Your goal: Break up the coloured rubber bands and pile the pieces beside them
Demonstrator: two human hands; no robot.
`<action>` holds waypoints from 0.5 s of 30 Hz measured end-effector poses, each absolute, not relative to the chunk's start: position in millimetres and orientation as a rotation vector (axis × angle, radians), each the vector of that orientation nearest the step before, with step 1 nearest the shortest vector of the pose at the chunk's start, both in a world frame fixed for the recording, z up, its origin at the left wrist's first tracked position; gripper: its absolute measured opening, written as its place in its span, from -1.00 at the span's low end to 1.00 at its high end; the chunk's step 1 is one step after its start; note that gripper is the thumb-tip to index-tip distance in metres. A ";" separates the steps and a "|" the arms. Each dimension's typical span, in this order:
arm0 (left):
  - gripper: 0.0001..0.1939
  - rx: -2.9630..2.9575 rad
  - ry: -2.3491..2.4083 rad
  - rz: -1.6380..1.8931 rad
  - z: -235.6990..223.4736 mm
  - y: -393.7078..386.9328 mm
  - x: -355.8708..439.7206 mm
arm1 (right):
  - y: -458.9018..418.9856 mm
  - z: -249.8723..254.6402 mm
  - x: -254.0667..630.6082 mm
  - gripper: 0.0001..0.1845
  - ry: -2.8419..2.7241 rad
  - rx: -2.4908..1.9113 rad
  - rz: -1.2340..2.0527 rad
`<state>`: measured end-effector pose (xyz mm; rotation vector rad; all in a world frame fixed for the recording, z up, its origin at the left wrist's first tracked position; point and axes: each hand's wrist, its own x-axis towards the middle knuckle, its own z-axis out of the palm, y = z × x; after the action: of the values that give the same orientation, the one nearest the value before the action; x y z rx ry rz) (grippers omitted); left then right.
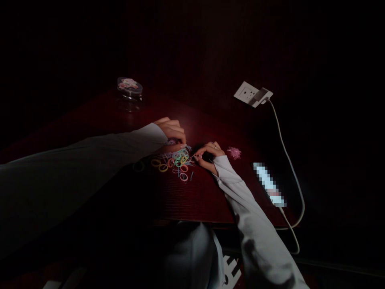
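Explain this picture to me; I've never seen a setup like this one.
A camera worn on a person's head took this single picture, looking forward and down, so the two sleeved arms are that person's own. The left hand rests over a heap of small coloured rubber bands on a dark red wooden table. The right hand's fingers pinch something too small to make out. Nearby are a clear lidded jar and a blurred phone, its cable running to a wall socket.

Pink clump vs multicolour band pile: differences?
The pink clump is one colour; the band pile mixes yellow, pink and green. The clump is a small tangle; the pile spreads wider in separate rings. The clump lies apart from the right hand; the pile reaches it. Both lie on the dark red tabletop.
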<state>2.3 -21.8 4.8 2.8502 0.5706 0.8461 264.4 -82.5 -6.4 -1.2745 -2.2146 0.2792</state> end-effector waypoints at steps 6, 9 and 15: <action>-0.65 2.847 0.562 0.837 4.1 -20.2 2.6 | -80.4 -6.7 265.1 -0.91 -2.211 -1.308 0.274; -0.65 2.841 0.570 0.877 2.0 -20.9 4.1 | -76.0 -7.6 272.5 -0.88 -2.192 -1.330 0.202; -0.66 2.817 0.589 0.931 -0.4 -23.1 5.8 | -74.1 2.2 307.1 -0.76 -1.889 -1.739 -0.255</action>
<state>5.8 -23.1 -0.4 2.8171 0.5886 0.9314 307.1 -74.1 2.2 -1.7389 -1.8893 -0.2552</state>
